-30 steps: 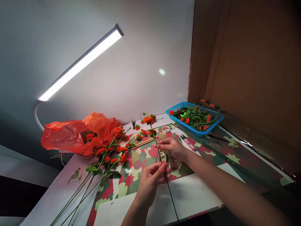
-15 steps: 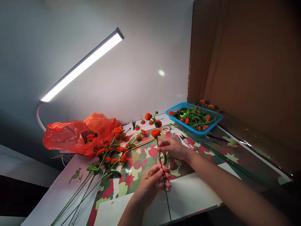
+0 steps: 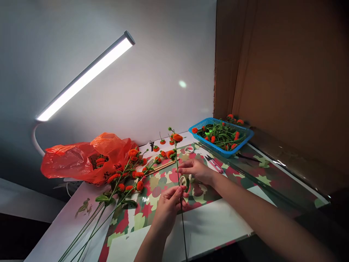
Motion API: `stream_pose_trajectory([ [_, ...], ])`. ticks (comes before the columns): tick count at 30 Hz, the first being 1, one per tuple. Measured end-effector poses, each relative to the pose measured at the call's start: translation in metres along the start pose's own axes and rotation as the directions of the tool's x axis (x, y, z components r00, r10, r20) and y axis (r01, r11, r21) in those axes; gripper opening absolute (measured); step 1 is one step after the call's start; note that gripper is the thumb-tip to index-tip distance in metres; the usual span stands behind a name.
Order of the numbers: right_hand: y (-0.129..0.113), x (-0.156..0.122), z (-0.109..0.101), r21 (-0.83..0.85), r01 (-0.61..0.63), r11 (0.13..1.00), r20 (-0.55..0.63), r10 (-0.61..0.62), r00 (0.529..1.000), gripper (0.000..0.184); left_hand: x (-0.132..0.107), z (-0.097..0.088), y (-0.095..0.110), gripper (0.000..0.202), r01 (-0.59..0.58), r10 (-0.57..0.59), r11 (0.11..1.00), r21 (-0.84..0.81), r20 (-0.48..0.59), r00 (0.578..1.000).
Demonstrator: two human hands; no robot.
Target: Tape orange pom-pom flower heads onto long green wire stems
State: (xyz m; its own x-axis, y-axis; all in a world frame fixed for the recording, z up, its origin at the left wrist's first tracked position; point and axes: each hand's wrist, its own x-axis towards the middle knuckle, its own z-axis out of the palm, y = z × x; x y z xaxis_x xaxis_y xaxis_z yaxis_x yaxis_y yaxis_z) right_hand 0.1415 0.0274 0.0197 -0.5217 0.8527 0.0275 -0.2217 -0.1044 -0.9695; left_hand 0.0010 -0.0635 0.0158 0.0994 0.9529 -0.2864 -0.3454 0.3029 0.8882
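My left hand (image 3: 168, 207) pinches a thin green wire stem (image 3: 182, 222) that stands nearly upright, topped by an orange pompom flower (image 3: 177, 138). My right hand (image 3: 196, 170) is closed on the same stem higher up, its fingers on a small roll of green floral tape (image 3: 185, 181) that hangs between my hands. Both hands hover over a table with a red, green and cream patterned cover (image 3: 240, 174).
Finished orange flower stems (image 3: 120, 182) lie at the left beside an orange plastic bag (image 3: 81, 160). A blue basket (image 3: 247, 137) of flower pieces stands at the back right. Small scissors (image 3: 214, 163), a white tape roll (image 3: 189, 149), wooden sticks (image 3: 160, 167) and a bar lamp (image 3: 84, 76) are nearby.
The stem tilted from leaning left to nearly upright and its flower head rose again. Both hands shifted slightly left with the view; the grips stayed the same.
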Motion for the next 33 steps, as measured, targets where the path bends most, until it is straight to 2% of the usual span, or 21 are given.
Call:
stream_pose_trajectory([
  [4,-0.002,0.000,0.003,-0.001,0.004,1.000,-0.029,-0.004,1.000,0.036,0.001,-0.001,0.001,0.032,0.024,-0.023,0.999,-0.021,0.011,1.000],
  [7,-0.002,0.001,0.006,0.016,0.001,1.000,-0.073,0.000,0.997,0.037,0.005,-0.006,0.001,0.032,0.025,-0.025,0.999,0.027,0.020,0.999],
  [11,0.000,0.006,0.009,0.000,0.078,0.997,-0.130,-0.077,0.988,0.038,0.008,-0.008,0.003,0.032,-0.042,0.053,0.987,0.158,-0.064,0.997],
  [13,-0.002,0.006,0.010,-0.013,0.086,0.996,-0.171,-0.087,0.981,0.039,0.006,-0.004,0.002,0.031,-0.109,0.144,0.968,0.227,-0.145,0.979],
  [16,-0.007,0.005,0.011,-0.057,0.103,0.993,-0.167,-0.111,0.980,0.037,0.001,0.005,-0.001,0.031,-0.197,0.279,0.931,0.308,-0.251,0.927],
  [20,-0.010,0.002,0.011,-0.119,0.120,0.986,-0.166,-0.139,0.976,0.034,-0.006,0.019,-0.005,0.036,-0.217,0.357,0.891,0.398,-0.321,0.877],
  [23,-0.008,0.002,0.011,-0.161,0.129,0.979,-0.167,-0.155,0.974,0.034,-0.008,0.023,-0.009,0.037,-0.214,0.383,0.870,0.443,-0.336,0.860],
  [26,-0.005,0.002,0.011,-0.214,0.122,0.969,-0.159,-0.158,0.975,0.031,-0.009,0.019,-0.013,0.038,-0.191,0.377,0.855,0.482,-0.326,0.867],
  [28,-0.004,0.003,0.011,-0.226,0.101,0.969,-0.161,-0.139,0.977,0.029,-0.010,0.014,-0.009,0.039,-0.192,0.396,0.804,0.563,-0.266,0.879],
  [29,-0.004,0.004,0.010,-0.224,0.095,0.970,-0.166,-0.134,0.977,0.028,-0.010,0.013,-0.003,0.038,-0.220,0.447,0.745,0.630,-0.225,0.866],
  [30,-0.003,0.005,0.009,-0.220,0.090,0.971,-0.176,-0.130,0.976,0.028,-0.010,0.014,0.004,0.036,-0.270,0.530,0.654,0.707,-0.173,0.830],
  [31,-0.003,0.006,0.007,-0.217,0.085,0.972,-0.188,-0.128,0.974,0.027,-0.009,0.017,0.012,0.034,-0.335,0.651,0.525,0.782,-0.115,0.750],
  [33,-0.003,0.008,0.004,-0.222,0.084,0.971,-0.203,-0.130,0.971,0.027,-0.001,0.034,0.031,0.032,-0.448,0.853,0.204,0.871,0.066,0.518],
])
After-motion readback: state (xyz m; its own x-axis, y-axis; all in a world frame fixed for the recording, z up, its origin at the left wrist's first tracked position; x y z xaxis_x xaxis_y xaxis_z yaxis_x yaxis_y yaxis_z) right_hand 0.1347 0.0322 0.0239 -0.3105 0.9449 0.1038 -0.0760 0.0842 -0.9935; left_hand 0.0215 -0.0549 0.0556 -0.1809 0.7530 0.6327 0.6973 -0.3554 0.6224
